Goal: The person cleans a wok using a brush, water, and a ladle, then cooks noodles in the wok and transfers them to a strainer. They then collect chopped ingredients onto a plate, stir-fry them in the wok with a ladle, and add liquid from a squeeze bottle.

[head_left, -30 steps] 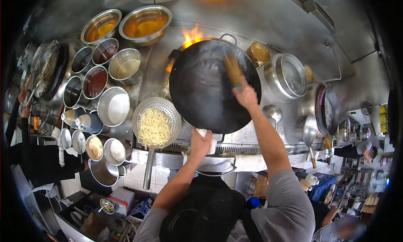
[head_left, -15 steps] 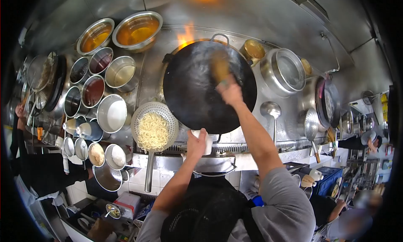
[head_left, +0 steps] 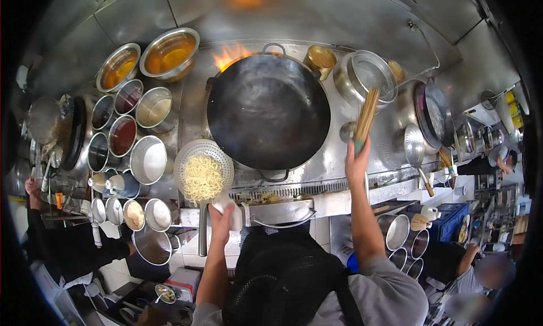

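Observation:
My right hand [head_left: 356,161] is closed round the green-banded grip of a bamboo brush [head_left: 368,115], raised to the right of the wok. My left hand [head_left: 221,217] grips a folded white cloth [head_left: 232,209] below the wok's lower left, near the skimmer's handle. The large black wok [head_left: 268,114] sits on the burner, wet and steaming, with flames [head_left: 229,55] at its upper left rim. A perforated skimmer [head_left: 224,156] holding pale noodles [head_left: 203,179] lies left of the wok.
Steel pots of sauces [head_left: 123,136] and two bowls of orange liquid [head_left: 169,54] stand at the left. Pots of water [head_left: 373,77], a ladle [head_left: 348,132] and another skimmer [head_left: 414,146] are at the right. Co-workers are at both sides, one's hand [head_left: 33,187] at far left.
The brush and my right hand have come out of the wok to its right. My left hand has moved with the cloth from the wok's lower handle toward the skimmer. The view has shifted.

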A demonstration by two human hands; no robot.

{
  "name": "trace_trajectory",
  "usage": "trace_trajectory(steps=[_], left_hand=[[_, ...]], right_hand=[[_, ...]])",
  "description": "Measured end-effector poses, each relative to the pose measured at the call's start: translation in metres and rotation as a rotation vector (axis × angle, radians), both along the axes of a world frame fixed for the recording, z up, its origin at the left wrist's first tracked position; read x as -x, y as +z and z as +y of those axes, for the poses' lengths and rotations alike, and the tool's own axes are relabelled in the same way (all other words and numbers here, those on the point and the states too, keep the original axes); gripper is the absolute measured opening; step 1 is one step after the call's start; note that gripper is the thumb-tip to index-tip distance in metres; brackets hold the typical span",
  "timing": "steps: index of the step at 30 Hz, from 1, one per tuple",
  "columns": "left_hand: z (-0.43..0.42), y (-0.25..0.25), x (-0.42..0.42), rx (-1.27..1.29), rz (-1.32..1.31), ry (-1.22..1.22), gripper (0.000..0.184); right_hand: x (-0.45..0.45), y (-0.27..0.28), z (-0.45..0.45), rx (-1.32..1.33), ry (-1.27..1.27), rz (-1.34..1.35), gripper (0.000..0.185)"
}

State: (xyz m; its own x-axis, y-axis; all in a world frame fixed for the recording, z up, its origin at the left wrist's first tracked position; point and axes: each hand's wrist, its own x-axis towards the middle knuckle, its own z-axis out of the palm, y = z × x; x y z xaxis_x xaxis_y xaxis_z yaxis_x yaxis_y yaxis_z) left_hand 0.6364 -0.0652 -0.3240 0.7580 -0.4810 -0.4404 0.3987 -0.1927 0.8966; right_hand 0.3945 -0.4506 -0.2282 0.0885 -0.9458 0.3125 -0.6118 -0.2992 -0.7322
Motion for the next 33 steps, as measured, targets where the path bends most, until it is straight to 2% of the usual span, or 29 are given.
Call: trace_trajectory(steps=[1,3,5,6,7,8,9,11,12,13,14,15,17,18,21,23,25,26,28,29,31,33], left_hand=[[0.014,0.005,0.0,0.003,-0.012,0.006,0.064],[0.035,0.023,0.009,-0.073,-0.004,-0.129,0.068],[0.046,0.017,0.01,-0.113,0.01,-0.165,0.071],[0.046,0.013,0.011,-0.117,-0.016,-0.267,0.071],[0.047,0.01,0.015,-0.124,-0.042,-0.368,0.071],[0.043,0.015,0.018,-0.164,-0.057,-0.367,0.07],[0.042,0.012,0.023,-0.167,-0.069,-0.349,0.07],[0.037,-0.005,0.029,-0.378,-0.486,-0.346,0.066],[0.04,-0.027,0.029,-0.306,-0.515,-0.261,0.067],[0.041,-0.037,0.029,-0.222,-0.393,-0.187,0.069],[0.041,-0.039,0.032,-0.214,-0.392,-0.138,0.069],[0.039,-0.038,0.036,-0.207,-0.392,-0.085,0.07],[0.038,-0.038,0.048,-0.25,-0.451,-0.019,0.069],[0.037,-0.041,0.052,-0.251,-0.476,0.002,0.068],[0.039,-0.045,0.061,-0.28,-0.483,0.002,0.075],[0.037,-0.047,0.075,-0.201,-0.421,0.126,0.083],[0.042,-0.045,0.083,-0.162,-0.36,0.116,0.088],[0.047,-0.045,0.084,-0.21,-0.386,0.119,0.087],[0.057,-0.052,0.082,-0.253,-0.452,0.119,0.085],[0.059,-0.048,0.085,-0.267,-0.481,0.127,0.082],[0.064,-0.045,0.084,-0.256,-0.576,0.112,0.078],[0.068,-0.034,0.078,-0.238,-0.591,0.097,0.076]], right_hand=[[0.025,-0.016,0.028,-0.072,0.023,0.057,0.072],[0.071,-0.071,0.068,-0.429,-0.036,0.236,0.071],[0.104,-0.106,0.098,-0.621,0.124,0.362,0.066],[0.114,-0.111,0.098,-0.618,0.141,0.353,0.066],[0.125,-0.115,0.093,-0.498,0.172,0.473,0.066],[0.134,-0.117,0.081,-0.372,0.203,0.589,0.067],[0.142,-0.115,0.068,-0.154,0.044,0.779,0.067],[0.166,-0.109,0.03,-0.059,-0.142,0.874,0.072],[0.184,-0.12,0.006,-0.053,-0.127,0.869,0.072],[0.201,-0.14,-0.019,-0.095,-0.011,0.891,0.075],[0.211,-0.153,-0.034,-0.137,0.107,0.913,0.078],[0.208,-0.142,-0.037,-0.131,0.126,0.909,0.078],[0.2,-0.115,-0.04,-0.301,0.138,0.738,0.076],[0.201,-0.105,-0.037,-0.281,0.172,0.67,0.073],[0.201,-0.085,-0.005,-0.382,0.171,0.658,0.07],[0.204,-0.099,-0.001,-0.357,0.173,0.599,0.068],[0.212,-0.105,-0.001,-0.313,0.292,0.429,0.064],[0.202,-0.097,-0.008,-0.167,0.306,0.38,0.063],[0.16,-0.021,-0.018,-0.259,0.365,0.186,0.064],[0.141,0.018,-0.008,-0.237,0.34,0.193,0.064],[0.102,0.083,0.011,-0.249,0.487,-0.37,0.063],[0.105,0.069,0.03,-0.308,0.42,-0.066,0.063]])
